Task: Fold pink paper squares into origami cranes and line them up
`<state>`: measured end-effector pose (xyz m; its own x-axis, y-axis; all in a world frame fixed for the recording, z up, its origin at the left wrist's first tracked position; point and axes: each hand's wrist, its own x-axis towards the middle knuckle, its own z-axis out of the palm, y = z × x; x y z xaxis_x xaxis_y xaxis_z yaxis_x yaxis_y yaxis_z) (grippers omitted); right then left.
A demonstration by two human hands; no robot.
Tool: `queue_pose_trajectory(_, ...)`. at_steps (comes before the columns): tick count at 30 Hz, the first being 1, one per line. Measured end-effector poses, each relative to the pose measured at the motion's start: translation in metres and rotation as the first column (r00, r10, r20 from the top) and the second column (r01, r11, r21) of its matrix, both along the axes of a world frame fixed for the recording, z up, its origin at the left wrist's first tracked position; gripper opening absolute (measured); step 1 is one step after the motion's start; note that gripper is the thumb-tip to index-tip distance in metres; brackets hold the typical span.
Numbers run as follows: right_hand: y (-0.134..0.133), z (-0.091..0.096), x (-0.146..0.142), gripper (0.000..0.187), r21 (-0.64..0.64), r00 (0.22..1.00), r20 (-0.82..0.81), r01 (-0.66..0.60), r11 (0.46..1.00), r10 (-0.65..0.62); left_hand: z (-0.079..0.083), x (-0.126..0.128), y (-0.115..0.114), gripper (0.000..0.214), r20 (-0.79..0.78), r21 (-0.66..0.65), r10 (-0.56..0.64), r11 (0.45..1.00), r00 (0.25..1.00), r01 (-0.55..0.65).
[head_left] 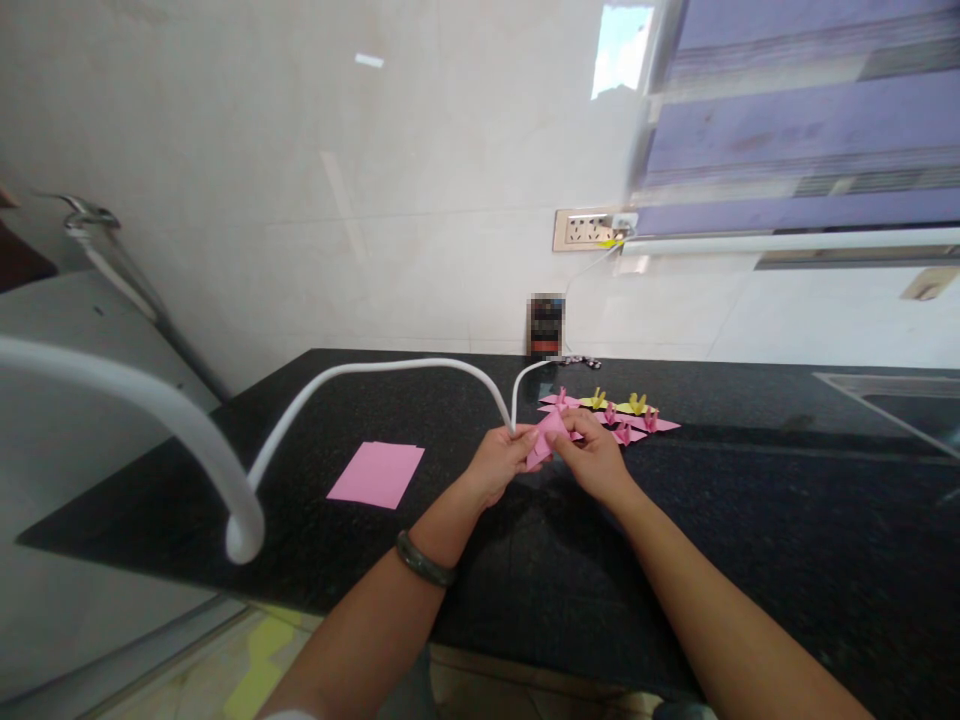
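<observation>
Both my hands meet above the black stone counter (750, 520) and pinch a partly folded pink paper (546, 436). My left hand (499, 465), with a dark bangle on its wrist, grips the paper's left side. My right hand (592, 455) grips its right side, fingers closed on the fold. Just behind the hands lie several small folded paper figures (622, 410), pink and yellow, resting on pink sheets. A flat pink square sheet (377, 473) lies on the counter to the left of my left hand.
A white cable (360, 372) arcs over the counter from the lower left toward a phone (547, 325) leaning on the tiled wall. A wall socket (592, 229) sits above it. A sink edge (885, 395) is at the far right, a tap (90, 220) at the left.
</observation>
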<state>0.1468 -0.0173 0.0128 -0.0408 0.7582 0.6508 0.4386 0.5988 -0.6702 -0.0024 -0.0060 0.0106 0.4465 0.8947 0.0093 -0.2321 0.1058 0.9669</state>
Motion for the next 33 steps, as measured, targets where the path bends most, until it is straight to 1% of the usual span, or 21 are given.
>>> queue_pose_trajectory(3, -0.0010, 0.0001, -0.0015, 0.007, -0.011, 1.000, -0.011, -0.009, 1.000, 0.009, 0.0022, 0.0014, -0.0003, 0.045, 0.009, -0.027, 0.043, 0.999, 0.999, -0.043)
queue_pose_trajectory(8, -0.0029, 0.0014, -0.0047, 0.007, -0.038, 0.999, -0.032, -0.038, 0.999, 0.037, 0.0046, 0.0027, -0.0022, 0.046, 0.031, -0.072, 0.042, 0.997, 0.999, -0.040)
queue_pose_trajectory(12, -0.0027, 0.0013, -0.0042, 0.009, -0.066, 0.999, -0.006, -0.040, 0.997, 0.039, 0.0037, 0.0026, -0.0049, 0.039, 0.038, -0.024, -0.024, 0.999, 0.999, 0.025)
queue_pose_trajectory(14, -0.0016, 0.0000, -0.0034, 0.011, -0.068, 1.000, -0.010, -0.029, 0.997, 0.028, 0.0035, 0.0027, -0.0060, 0.036, 0.020, 0.001, -0.035, 0.999, 0.999, 0.035)
queue_pose_trajectory(17, 0.0007, -0.0032, -0.0025, 0.013, -0.069, 1.000, -0.018, -0.019, 0.997, 0.018, 0.0040, 0.0037, -0.0064, 0.032, -0.016, 0.011, 0.016, 1.000, 1.000, -0.016)
queue_pose_trajectory(20, 0.0019, -0.0054, -0.0023, 0.012, -0.069, 0.999, -0.036, -0.020, 0.997, 0.017, 0.0050, 0.0053, -0.0054, 0.031, -0.012, 0.016, 0.050, 0.999, 0.999, -0.049)
queue_pose_trajectory(23, 0.0002, -0.0040, -0.0031, 0.013, -0.051, 0.999, 0.001, -0.034, 0.998, 0.034, 0.0050, 0.0069, -0.0036, 0.034, 0.033, 0.027, 0.056, 0.998, 0.998, -0.057)
queue_pose_trajectory(26, -0.0039, 0.0000, -0.0047, 0.014, -0.003, 0.996, 0.068, -0.060, 0.998, 0.060, 0.0033, 0.0078, -0.0020, 0.034, 0.056, 0.055, 0.086, 0.995, 0.995, -0.089)
queue_pose_trajectory(29, -0.0073, 0.0030, -0.0057, 0.015, 0.033, 0.994, 0.099, -0.059, 0.998, 0.055, 0.0017, 0.0079, -0.0015, 0.029, 0.032, 0.065, 0.102, 0.992, 0.994, -0.104)
queue_pose_trajectory(33, -0.0075, 0.0034, -0.0051, 0.020, 0.053, 0.992, 0.126, -0.041, 0.998, 0.034, 0.0014, 0.0066, -0.0021, 0.029, -0.014, 0.050, 0.092, 0.995, 0.996, -0.091)
